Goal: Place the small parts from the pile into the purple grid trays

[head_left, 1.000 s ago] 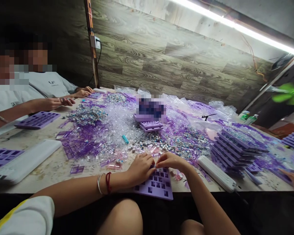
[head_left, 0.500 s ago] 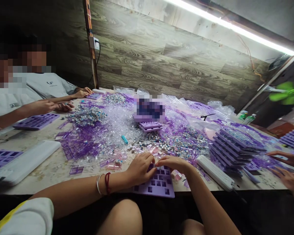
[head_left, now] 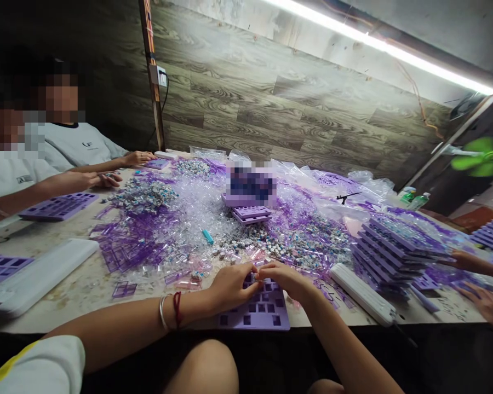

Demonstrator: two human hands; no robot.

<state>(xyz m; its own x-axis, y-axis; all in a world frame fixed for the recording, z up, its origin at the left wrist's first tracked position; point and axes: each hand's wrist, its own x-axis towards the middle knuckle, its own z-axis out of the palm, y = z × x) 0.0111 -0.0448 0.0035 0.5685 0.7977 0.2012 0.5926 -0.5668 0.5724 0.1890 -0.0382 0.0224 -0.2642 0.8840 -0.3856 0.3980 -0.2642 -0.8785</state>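
A purple plate with square openings (head_left: 267, 314) lies at the table's near edge, in front of my knees. Over its upper left part is my left hand (head_left: 235, 283), fingers bent and pinched together. My right hand (head_left: 282, 275) comes in from the right, its fingertips meeting those of the left above the plate's top edge. Something tiny is between the fingertips, too small to make out. The hands cover the plate's upper left openings.
Heaped clear and purple pieces (head_left: 205, 208) spread across the table. Stacked purple plates (head_left: 394, 251) stand at right beside a long white case (head_left: 363, 293); another white case (head_left: 45, 276) lies left. Co-workers' hands are at the left and right edges.
My fingertips have drawn closer together over the plate, and my right hand has shifted slightly left. At the right, a co-worker's hand has moved to the stacked plates.
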